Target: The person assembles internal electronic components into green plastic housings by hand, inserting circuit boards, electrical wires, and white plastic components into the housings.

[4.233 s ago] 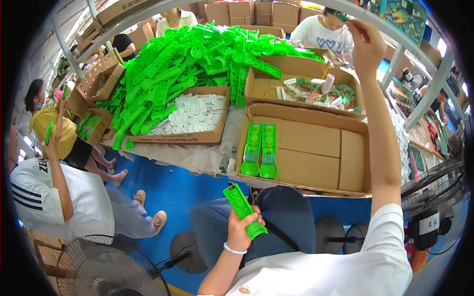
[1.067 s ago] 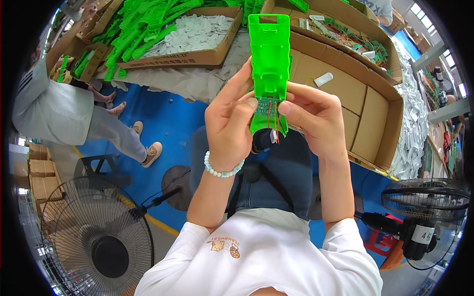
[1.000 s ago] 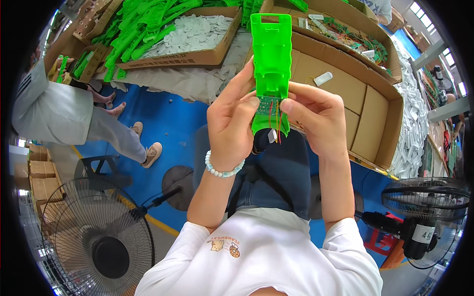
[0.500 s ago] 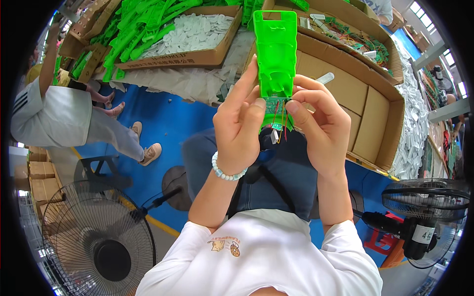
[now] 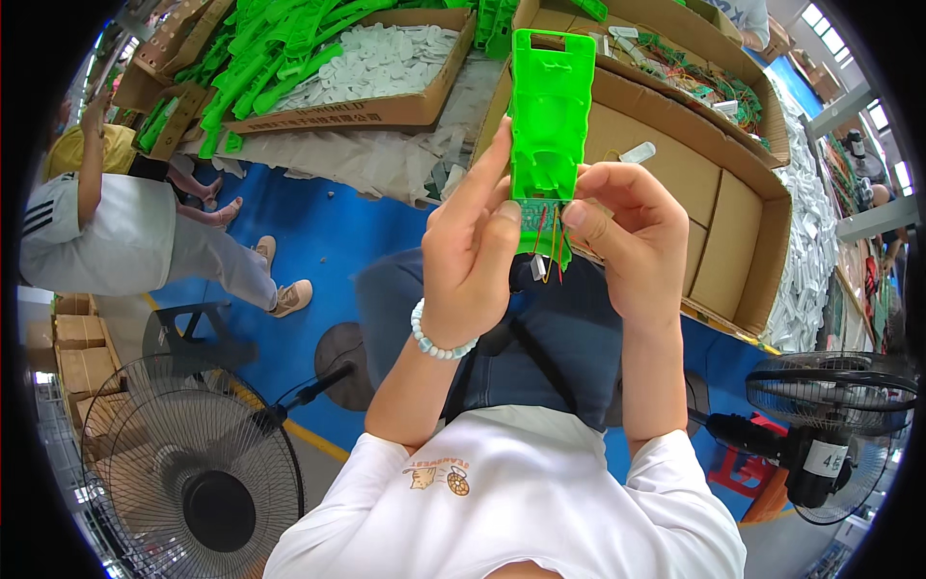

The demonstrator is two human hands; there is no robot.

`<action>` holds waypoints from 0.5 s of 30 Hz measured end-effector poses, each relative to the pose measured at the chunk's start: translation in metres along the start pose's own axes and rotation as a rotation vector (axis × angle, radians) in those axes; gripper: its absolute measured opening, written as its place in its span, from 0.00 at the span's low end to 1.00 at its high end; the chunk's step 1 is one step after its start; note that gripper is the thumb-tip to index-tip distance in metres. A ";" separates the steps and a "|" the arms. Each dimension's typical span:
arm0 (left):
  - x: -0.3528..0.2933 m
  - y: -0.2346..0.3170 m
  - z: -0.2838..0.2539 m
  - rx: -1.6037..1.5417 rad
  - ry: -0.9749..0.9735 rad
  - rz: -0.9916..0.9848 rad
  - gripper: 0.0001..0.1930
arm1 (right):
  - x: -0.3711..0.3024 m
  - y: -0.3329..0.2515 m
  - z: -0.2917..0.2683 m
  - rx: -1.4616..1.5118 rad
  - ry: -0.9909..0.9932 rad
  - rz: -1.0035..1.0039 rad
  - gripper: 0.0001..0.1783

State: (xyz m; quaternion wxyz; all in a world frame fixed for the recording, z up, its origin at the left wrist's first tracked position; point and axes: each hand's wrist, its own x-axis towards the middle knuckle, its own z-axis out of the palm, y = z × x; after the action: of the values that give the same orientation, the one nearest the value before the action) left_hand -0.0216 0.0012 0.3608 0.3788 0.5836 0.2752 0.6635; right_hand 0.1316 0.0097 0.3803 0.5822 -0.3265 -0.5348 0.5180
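Observation:
A long bright green plastic shell point(image 5: 552, 116) is held upright between my two hands, its hollow ribbed inside facing me. My left hand point(image 5: 470, 246) is closed on its left edge, the thumb resting beside a small green circuit board point(image 5: 540, 216) seated in the lower part. On the other side my right hand point(image 5: 632, 227) pinches the edge of the shell near the board, thumb and fingers bent. Red and yellow wires point(image 5: 558, 253) hang from the board, and a small white part point(image 5: 538, 267) dangles below it.
Behind the shell lies an open cardboard box point(image 5: 743, 217); another box point(image 5: 772, 145) holds wired boards. White flat pieces point(image 5: 386, 63) fill a carton at the back left, beside piled green shells point(image 5: 256, 58). Fans point(image 5: 220, 510) point(image 5: 820, 463) stand at both sides. A person point(image 5: 116, 227) is at left.
The shell has shifted slightly right and down, together with both hands. The board sits nearly flush in the shell, and the dangling white part has moved little.

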 end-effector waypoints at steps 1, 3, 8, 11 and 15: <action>-0.001 0.000 -0.001 0.001 0.000 -0.002 0.29 | 0.000 -0.001 0.000 0.001 0.001 0.002 0.12; -0.006 0.001 -0.004 0.101 -0.019 -0.026 0.29 | 0.000 -0.004 0.000 0.080 0.000 0.085 0.13; -0.009 0.000 0.004 -0.047 0.029 -0.095 0.29 | -0.001 0.002 -0.004 0.060 0.006 0.110 0.15; -0.003 -0.001 0.006 -0.119 0.049 -0.102 0.29 | 0.000 0.006 -0.001 0.056 0.043 0.110 0.14; 0.022 0.004 0.013 -0.480 0.050 -0.184 0.27 | 0.012 0.000 -0.008 -0.002 0.080 -0.006 0.11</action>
State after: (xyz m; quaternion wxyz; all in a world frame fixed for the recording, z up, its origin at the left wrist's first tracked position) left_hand -0.0105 0.0163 0.3792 0.5582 0.4328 0.1711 0.6869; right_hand 0.1384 0.0226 0.3824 0.6046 -0.3457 -0.5126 0.5022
